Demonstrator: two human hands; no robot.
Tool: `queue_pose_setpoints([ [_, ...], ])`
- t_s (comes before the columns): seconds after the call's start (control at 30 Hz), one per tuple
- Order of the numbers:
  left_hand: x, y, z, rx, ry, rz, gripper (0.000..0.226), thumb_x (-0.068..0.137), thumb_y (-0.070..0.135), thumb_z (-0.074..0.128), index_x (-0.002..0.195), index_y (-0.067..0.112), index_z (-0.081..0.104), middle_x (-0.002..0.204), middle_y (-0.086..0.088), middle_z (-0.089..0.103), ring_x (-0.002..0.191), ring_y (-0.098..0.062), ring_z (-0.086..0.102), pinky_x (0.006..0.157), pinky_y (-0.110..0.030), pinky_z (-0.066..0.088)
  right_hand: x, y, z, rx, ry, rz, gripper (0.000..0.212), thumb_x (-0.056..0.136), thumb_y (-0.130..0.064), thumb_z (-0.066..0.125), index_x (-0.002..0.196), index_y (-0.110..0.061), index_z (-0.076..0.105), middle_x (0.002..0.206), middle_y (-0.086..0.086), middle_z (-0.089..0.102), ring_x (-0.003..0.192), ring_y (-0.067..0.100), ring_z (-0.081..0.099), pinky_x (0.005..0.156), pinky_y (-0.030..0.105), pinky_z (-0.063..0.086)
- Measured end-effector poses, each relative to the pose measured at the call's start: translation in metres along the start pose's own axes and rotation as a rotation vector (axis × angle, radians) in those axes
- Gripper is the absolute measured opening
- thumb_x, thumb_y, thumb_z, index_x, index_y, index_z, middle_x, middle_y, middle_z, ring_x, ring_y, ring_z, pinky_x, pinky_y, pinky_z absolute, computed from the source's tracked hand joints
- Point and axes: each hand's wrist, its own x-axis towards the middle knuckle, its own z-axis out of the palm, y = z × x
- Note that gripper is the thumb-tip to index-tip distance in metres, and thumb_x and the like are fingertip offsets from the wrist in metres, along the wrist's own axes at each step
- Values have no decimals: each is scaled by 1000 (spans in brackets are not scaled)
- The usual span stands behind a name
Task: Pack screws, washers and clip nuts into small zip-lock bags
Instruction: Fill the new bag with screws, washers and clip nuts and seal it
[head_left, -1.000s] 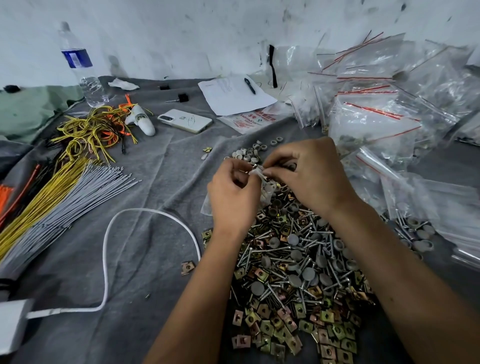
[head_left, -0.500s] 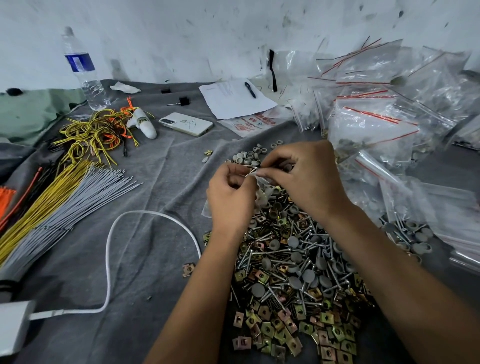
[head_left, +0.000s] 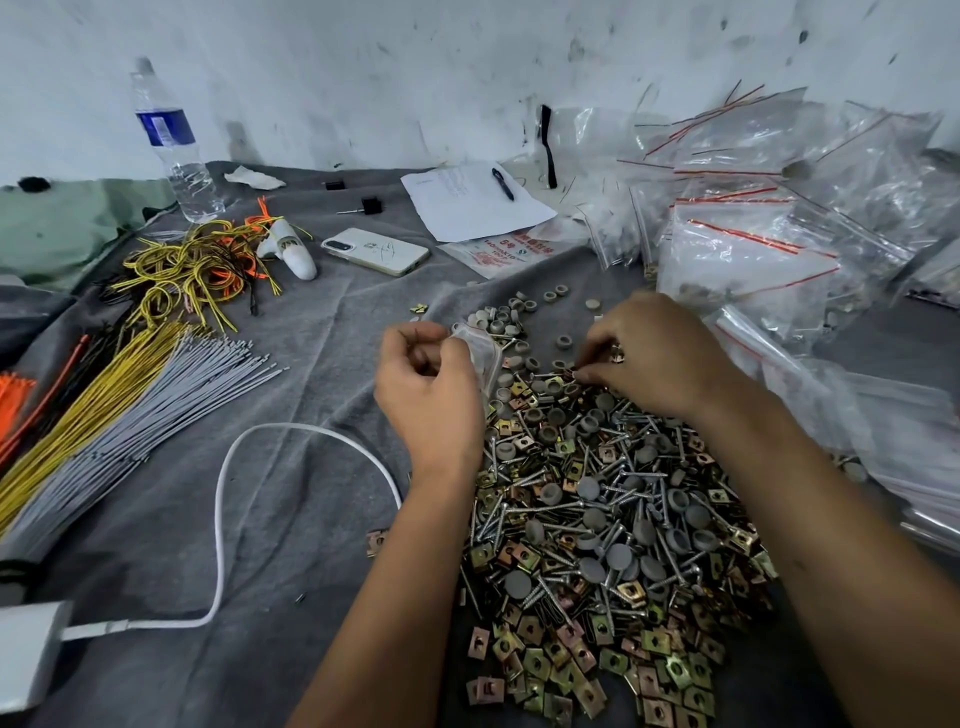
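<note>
A small zip-lock bag (head_left: 480, 353) is being held up by the left hand (head_left: 428, 395), its fingers curled round the clear plastic just above the far left edge of the hardware pile (head_left: 613, 509). A small clip nut (head_left: 616, 354) is being pinched between the curled fingertips of the right hand (head_left: 660, 353), which is being held low over the far end of the same pile. Screws, grey washers and brass-coloured clip nuts are lying mixed together in that pile on the grey cloth (head_left: 311, 364), between the two forearms. More loose washers (head_left: 511, 314) are lying just beyond the hands. A heap of filled clear bags (head_left: 753, 249) is being kept to the right, and bundles of cable ties (head_left: 119, 395), a white cable (head_left: 223, 499), a phone (head_left: 375, 251), a paper sheet with a pen (head_left: 475, 205) and a water bottle (head_left: 174, 150) are lying to the left and behind.
</note>
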Motion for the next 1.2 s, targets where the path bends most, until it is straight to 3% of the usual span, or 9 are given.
queue_pose_setpoints([
  [0.1, -1, -1, -1, 1, -7, -7, 18, 87, -2, 55, 86, 15, 59, 73, -16, 56, 65, -25, 46, 62, -40, 40, 10, -12, 13, 5, -47, -47, 18, 90, -24, 76, 106, -31, 79, 106, 1, 67, 85, 10, 57, 77, 21, 42],
  [0.23, 0, -1, -1, -17, -7, -23, 18, 87, -2, 55, 86, 15, 59, 73, -15, 54, 65, -26, 45, 62, -40, 40, 26, -17, 14, -34, -195, -16, 19, 90, -20, 76, 107, -29, 78, 106, -5, 74, 87, 11, 61, 82, 28, 50],
  [0.4, 3, -2, -3, -64, 80, -13, 16, 88, -3, 56, 87, 13, 61, 72, -10, 51, 67, -23, 46, 63, -40, 41, 31, -16, 12, -66, -337, -10, 7, 88, -24, 79, 93, -19, 76, 92, -2, 73, 79, 10, 63, 64, 24, 44],
  [0.5, 7, -1, -6, -96, 210, 54, 15, 86, -2, 57, 84, 13, 60, 69, -3, 52, 66, -18, 49, 63, -35, 43, 26, -14, 13, -29, -318, -64, 9, 91, -29, 77, 87, -23, 71, 89, -7, 63, 90, 10, 57, 66, 24, 39],
  [0.63, 9, -1, -7, -124, 295, 100, 15, 84, 0, 57, 83, 15, 59, 67, 5, 51, 61, -10, 48, 59, -24, 43, 29, -17, 12, 88, -206, -30, 13, 96, -23, 70, 86, -23, 62, 90, -6, 64, 80, 6, 60, 64, 18, 42],
  [0.73, 9, -1, -7, -122, 290, 109, 18, 83, -1, 57, 80, 17, 58, 64, 8, 51, 59, -7, 46, 57, -21, 42, 40, -29, 8, 277, -117, 15, 6, 96, -16, 69, 100, -20, 70, 96, -6, 70, 87, 9, 66, 77, 27, 55],
  [0.8, 10, -2, -8, -118, 280, 91, 19, 84, -1, 57, 80, 17, 58, 64, 8, 50, 59, -7, 46, 57, -21, 42, 46, -34, 6, 337, -122, 8, 19, 95, -13, 71, 110, -24, 75, 105, -11, 71, 92, 6, 66, 81, 25, 53],
  [1.03, 8, -4, -7, -32, 165, 20, 15, 87, 0, 56, 81, 13, 62, 64, -2, 49, 60, -15, 44, 56, -33, 38, 47, -31, 14, 343, -87, -5, 15, 89, -23, 80, 101, -30, 80, 85, -21, 70, 75, -2, 66, 64, 17, 49],
  [1.2, 8, -5, -8, -2, 130, 8, 23, 87, 0, 55, 77, 19, 63, 65, -4, 50, 61, -18, 43, 57, -36, 36, 39, -27, 11, 441, -56, 10, 7, 88, -24, 80, 88, -31, 77, 70, -16, 73, 53, 7, 69, 50, 18, 51],
])
